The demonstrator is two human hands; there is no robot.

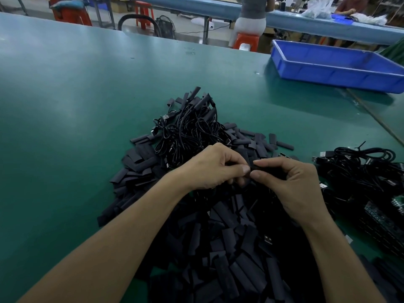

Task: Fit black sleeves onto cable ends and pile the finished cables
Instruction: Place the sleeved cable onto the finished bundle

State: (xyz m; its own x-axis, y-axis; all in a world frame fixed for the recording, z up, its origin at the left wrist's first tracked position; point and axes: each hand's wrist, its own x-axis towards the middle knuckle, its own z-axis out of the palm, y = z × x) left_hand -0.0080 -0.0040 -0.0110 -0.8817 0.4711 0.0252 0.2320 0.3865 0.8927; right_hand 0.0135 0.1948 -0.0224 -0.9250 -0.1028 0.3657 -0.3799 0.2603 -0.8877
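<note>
A big heap of loose flat black sleeves (229, 243) covers the green table in front of me. Behind it lies a pile of coiled black cables with sleeves on their ends (190, 127). Above the heap my left hand (209, 169) and my right hand (290, 180) meet fingertip to fingertip. My right thumb and forefinger pinch a black sleeve (254, 166). My left thumb and fingers pinch a black cable end right against it; the cable end itself is mostly hidden by the fingers.
A blue plastic tray (336, 62) stands at the back right. A second bunch of black cables with USB plugs (360, 171) lies at the right. The green table (65, 106) stretches left. People sit at another bench beyond.
</note>
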